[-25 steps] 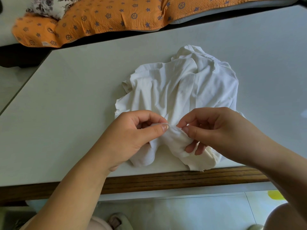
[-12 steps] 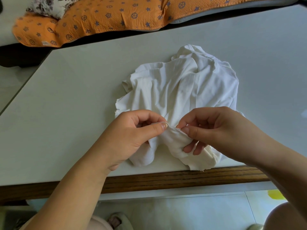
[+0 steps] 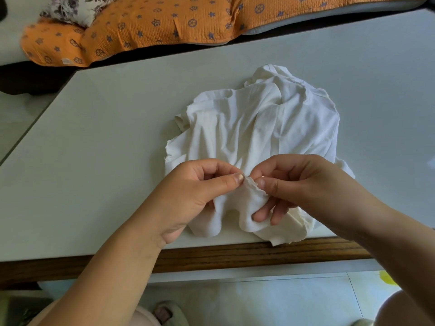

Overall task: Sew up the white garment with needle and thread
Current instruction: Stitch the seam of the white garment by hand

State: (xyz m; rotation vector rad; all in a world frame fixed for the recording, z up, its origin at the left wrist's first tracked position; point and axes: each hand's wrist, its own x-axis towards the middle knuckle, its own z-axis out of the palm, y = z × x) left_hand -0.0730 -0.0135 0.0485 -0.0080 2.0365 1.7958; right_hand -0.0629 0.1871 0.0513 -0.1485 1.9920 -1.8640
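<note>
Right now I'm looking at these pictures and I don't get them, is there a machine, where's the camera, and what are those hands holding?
No machine: these are a person's two bare hands. The camera sits on that person's head, looking forward and down, so the arms enter from below. A white garment lies crumpled on a pale table, reaching its near edge. The left hand and the right hand each pinch a small fold of it, close together. I cannot make out a needle or thread. Beyond the table lies an orange patterned cushion.
</note>
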